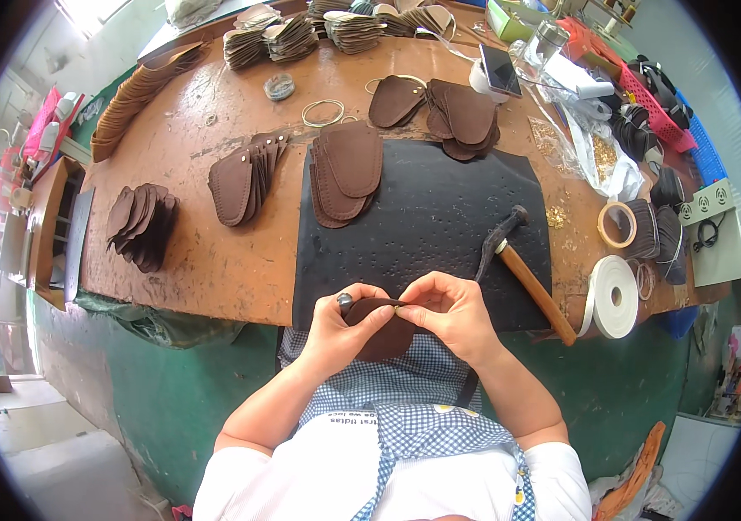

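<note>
Dark brown leather-like piece (387,342), bowed, upper edge pinched by left hand (336,330) and right hand (452,318), lower part hanging.

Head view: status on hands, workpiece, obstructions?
Left hand, right hand: both pinching brown piece. Top edge curved. Hammer to the right, apart from hands.

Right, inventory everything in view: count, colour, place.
Held piece: one, dark brown, between hands
Mat: one, black, near table edge
Hammer: one, dark and brown, mat's right
Brown stacks: about five, brown, on mat and table
Far bundles: several, greyish, far edge
Tan stack: one, tan, far left
Phone: one, black, far right
White roll: one, white, near right
Tape roll: one, tan, behind white roll
Clutter: uncounted, mixed, right side
Table: one, brown, under mat
Left hand: one, bare, on held piece
Right hand: one, bare, on held piece
</note>
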Demonstrator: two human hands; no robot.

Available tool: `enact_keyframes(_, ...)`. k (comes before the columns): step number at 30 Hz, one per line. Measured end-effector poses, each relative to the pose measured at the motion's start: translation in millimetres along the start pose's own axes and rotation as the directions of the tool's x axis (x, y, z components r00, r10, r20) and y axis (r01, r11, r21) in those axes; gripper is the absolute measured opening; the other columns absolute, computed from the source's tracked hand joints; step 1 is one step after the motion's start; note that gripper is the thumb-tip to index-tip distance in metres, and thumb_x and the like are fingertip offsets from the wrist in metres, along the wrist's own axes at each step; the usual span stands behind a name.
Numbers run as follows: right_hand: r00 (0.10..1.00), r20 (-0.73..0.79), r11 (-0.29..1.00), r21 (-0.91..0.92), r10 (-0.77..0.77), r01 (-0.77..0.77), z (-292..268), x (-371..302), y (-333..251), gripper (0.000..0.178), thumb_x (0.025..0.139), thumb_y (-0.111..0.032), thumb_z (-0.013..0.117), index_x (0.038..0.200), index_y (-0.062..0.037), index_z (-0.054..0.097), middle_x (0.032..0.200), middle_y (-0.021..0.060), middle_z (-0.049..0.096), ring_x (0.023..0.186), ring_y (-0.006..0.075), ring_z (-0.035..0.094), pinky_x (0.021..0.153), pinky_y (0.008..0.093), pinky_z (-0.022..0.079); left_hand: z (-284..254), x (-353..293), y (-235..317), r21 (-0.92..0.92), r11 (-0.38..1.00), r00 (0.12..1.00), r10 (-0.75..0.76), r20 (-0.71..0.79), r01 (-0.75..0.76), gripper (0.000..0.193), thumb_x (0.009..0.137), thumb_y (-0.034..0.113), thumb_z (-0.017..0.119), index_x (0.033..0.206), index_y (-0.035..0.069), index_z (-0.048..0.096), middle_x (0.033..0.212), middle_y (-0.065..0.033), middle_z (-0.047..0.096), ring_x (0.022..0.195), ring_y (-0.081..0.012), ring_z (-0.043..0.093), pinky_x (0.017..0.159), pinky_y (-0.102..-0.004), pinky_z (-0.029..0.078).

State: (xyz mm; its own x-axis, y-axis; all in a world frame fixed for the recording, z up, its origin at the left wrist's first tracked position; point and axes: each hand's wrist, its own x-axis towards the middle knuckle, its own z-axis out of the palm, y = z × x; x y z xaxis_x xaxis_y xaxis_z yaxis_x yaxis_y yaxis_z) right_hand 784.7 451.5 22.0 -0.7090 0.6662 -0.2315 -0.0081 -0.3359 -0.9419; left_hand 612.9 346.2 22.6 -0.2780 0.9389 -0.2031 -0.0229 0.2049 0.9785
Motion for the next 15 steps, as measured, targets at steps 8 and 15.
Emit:
enact_keyframes(8, 0.998, 0.058, 0.985, -0.171, -0.003, 0.013, -5, -1, -9, 0.015, 0.088, 0.005, 0.074, 0.101, 0.0001, 0.070, 0.094, 0.0057, 0.073, 0.088, 0.0115, 0.070, 0.081, 0.0261, 0.059, -6, 7, 1, 0.044, 0.999, 0.997, 0.027, 0.075, -0.030, 0.015, 0.090, 0.013, 0.076, 0.096, 0.000, 0.070, 0.083, 0.0025, 0.068, 0.077, -0.0043, 0.060, 0.070, -0.0220, 0.050)
enact_keyframes(15, 1.000, 0.004, 0.998, -0.057, -0.015, 0.015, -1, -3, -7, 0.018, 0.089, 0.004, 0.074, 0.105, -0.0002, 0.068, 0.099, 0.0053, 0.071, 0.092, 0.0108, 0.069, 0.085, 0.0260, 0.057, -3, 9, 2, -0.070, 0.993, 0.995, -0.088, 0.051, 0.091, 0.015, 0.089, 0.013, 0.077, 0.096, 0.002, 0.071, 0.085, 0.0018, 0.068, 0.077, -0.0044, 0.059, 0.070, -0.0215, 0.049)
